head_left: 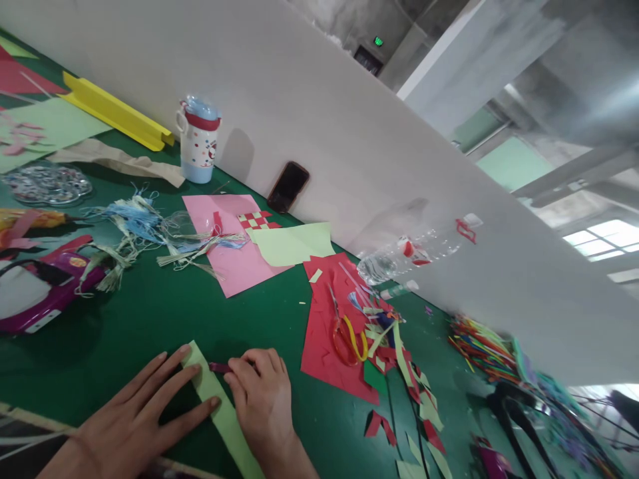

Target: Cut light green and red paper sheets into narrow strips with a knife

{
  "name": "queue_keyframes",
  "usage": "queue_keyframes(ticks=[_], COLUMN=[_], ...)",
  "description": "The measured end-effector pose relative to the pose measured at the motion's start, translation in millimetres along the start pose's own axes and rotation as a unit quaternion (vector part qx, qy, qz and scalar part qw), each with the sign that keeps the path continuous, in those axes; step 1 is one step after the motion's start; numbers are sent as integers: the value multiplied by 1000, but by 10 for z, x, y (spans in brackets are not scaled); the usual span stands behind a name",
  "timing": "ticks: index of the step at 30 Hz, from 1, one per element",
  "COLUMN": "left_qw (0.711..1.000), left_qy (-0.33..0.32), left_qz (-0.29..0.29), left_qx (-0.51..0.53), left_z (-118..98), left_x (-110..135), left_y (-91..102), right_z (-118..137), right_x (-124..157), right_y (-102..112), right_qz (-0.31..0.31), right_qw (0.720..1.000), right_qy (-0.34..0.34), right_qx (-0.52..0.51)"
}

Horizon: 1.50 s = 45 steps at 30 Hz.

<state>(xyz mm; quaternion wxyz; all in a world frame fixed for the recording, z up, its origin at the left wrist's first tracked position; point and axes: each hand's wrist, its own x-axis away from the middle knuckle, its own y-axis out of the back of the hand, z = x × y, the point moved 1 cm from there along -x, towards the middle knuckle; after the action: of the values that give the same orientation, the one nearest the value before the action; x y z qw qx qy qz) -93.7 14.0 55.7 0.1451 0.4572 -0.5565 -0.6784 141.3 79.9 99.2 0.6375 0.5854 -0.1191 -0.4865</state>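
Note:
A long pale green paper strip (pixel 230 427) lies slanted on the green table near its front edge. My left hand (pixel 144 409) is flat with spread fingers, their tips resting on the strip's left side and top end. On the strip's other side, my right hand (pixel 264 392) is closed around a slim dark purple stick-like tool (pixel 219 367). Its end points left toward the strip's edge, and most of it is hidden in my fingers, so I cannot tell its exact kind. My right wrist and forearm lie beside and partly over the strip's lower part.
Red paper (pixel 322 332) with scissors (pixel 352 342) and paper scraps lies to the right. Pink paper (pixel 234 269), tassels (pixel 134 219) and a phone (pixel 288 186) are farther back. A water bottle (pixel 200 140) and clear plastic bottle (pixel 409 256) stand by the wall.

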Motion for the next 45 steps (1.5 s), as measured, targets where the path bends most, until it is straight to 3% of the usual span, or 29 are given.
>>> queue_keyframes(ticks=[34, 45], left_qw=[1000, 1000], left_qy=[4, 10], left_qz=[1, -8], left_qx=[13, 15], left_z=[-51, -58], left_x=[6, 75], left_y=[-5, -102], right_z=[28, 10], right_x=[-67, -61], right_y=[-65, -52], right_qz=[5, 17], right_qw=[1000, 999], right_qy=[8, 3], right_qx=[23, 32])
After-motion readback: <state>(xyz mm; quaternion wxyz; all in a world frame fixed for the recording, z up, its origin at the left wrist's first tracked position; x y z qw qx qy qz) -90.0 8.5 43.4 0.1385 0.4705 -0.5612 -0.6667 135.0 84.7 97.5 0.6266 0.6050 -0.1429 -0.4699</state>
